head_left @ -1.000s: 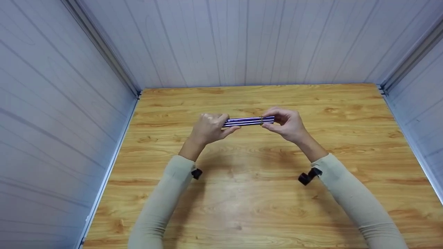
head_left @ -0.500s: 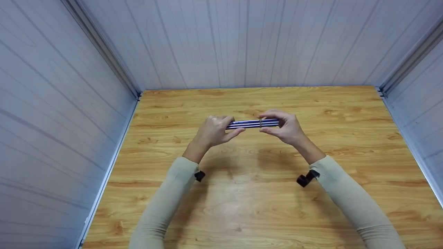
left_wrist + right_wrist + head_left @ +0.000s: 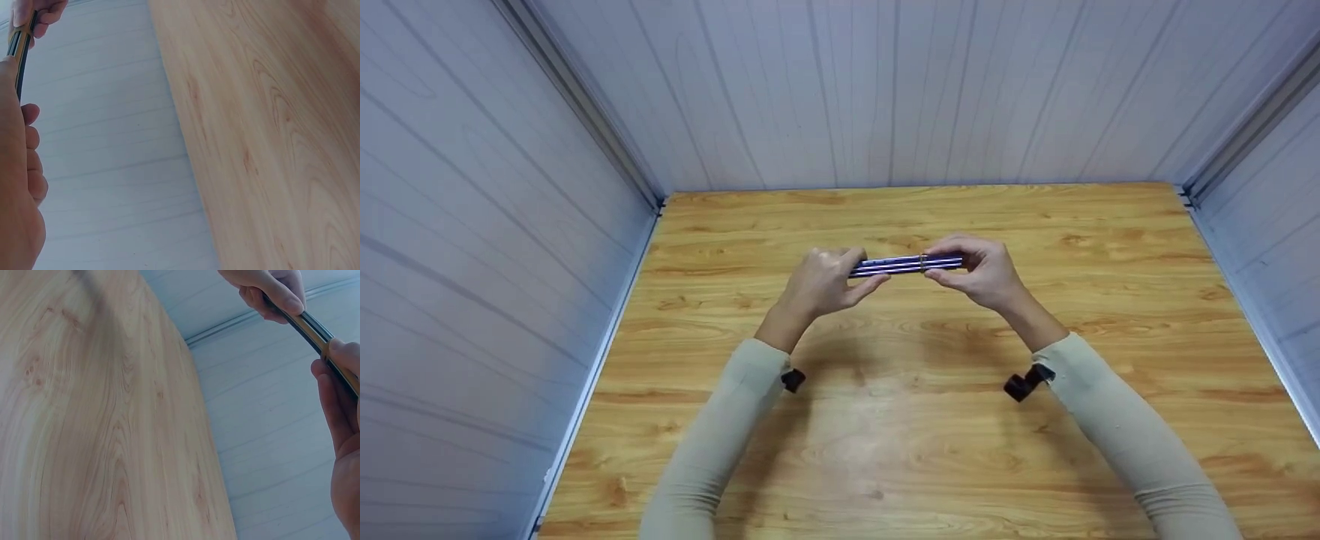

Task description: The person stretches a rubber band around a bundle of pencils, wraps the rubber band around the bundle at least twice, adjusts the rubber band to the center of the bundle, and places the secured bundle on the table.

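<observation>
A bundle of slim, shiny purple-blue pencil-like sticks is held level above the table, with a thin yellowish rubber band around it toward the right end. My left hand grips the left end, its thumb along the near side; that end is hidden in the fist. From the right, my right hand pinches the bundle at the band, thumb below and fingers above. In the right wrist view the band crosses the bundle right at the fingertips of the right hand.
The wood-grain table lies beneath both hands. Pale panelled walls rise at the back and on both sides. A small black camera mount hangs at the right cuff, and another at the left.
The left hand and bundle have shifted slightly right. The rubber band now sits farther in from the bundle's right end, with the right hand's fingertips still at it.
</observation>
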Tool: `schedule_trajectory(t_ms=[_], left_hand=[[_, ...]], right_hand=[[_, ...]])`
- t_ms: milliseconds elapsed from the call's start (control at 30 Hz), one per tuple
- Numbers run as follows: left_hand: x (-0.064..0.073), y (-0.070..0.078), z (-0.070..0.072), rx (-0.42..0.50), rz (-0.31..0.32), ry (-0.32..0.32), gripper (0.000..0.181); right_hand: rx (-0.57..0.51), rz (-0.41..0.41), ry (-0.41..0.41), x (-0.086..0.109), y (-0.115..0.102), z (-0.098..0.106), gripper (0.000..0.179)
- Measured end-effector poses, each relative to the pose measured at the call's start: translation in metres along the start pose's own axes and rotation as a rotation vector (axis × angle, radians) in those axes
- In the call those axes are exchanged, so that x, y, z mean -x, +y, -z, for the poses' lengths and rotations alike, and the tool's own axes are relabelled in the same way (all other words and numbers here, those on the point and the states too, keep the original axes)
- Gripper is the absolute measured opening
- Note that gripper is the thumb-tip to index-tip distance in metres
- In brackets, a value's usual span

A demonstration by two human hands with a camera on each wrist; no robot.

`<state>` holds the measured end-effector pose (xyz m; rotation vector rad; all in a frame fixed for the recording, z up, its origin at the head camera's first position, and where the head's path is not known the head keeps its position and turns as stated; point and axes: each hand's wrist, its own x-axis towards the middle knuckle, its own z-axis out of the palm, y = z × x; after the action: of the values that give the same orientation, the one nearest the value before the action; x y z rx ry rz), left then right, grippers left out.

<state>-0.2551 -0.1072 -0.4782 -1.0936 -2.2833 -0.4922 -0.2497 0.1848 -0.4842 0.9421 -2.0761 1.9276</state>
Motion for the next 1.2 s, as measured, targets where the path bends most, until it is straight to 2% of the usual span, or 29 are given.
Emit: schedule_trajectory(t_ms=[133, 233, 333, 533, 733, 867, 967, 1200], left_hand=[[-0.001, 0.004, 0.001, 0.011, -0.004, -0.040, 0.041], [-0.001, 0.005, 0.000, 0.063, 0.013, -0.049, 0.038], [0.002, 0.005, 0.000, 0.180, 0.079, -0.003, 0.031], [0.005, 0.009, -0.002, 0.489, 0.219, 0.081, 0.028], [0.000, 0.011, -0.007, 0.694, 0.265, 0.157, 0.018], [0.002, 0.009, -0.008, 0.749, 0.294, 0.227, 0.014], [0.003, 0.007, -0.009, 0.748, 0.309, 0.258, 0.015], [-0.005, 0.014, -0.011, 0.754, 0.294, 0.255, 0.015]], right_hand=[[0.010, 0.016, -0.026, -0.002, 0.001, -0.005, 0.029], [0.009, 0.017, -0.037, -0.002, 0.000, -0.007, 0.028], [0.004, -0.006, -0.010, -0.001, -0.001, -0.005, 0.026], [-0.006, -0.044, 0.033, 0.001, -0.005, 0.000, 0.025], [-0.003, -0.012, 0.019, 0.001, -0.003, 0.000, 0.029], [-0.012, 0.010, 0.021, 0.002, -0.001, 0.003, 0.032], [-0.023, 0.006, 0.020, 0.003, -0.001, 0.004, 0.030], [0.057, 0.010, 0.024, -0.001, -0.008, 0.000, 0.030]])
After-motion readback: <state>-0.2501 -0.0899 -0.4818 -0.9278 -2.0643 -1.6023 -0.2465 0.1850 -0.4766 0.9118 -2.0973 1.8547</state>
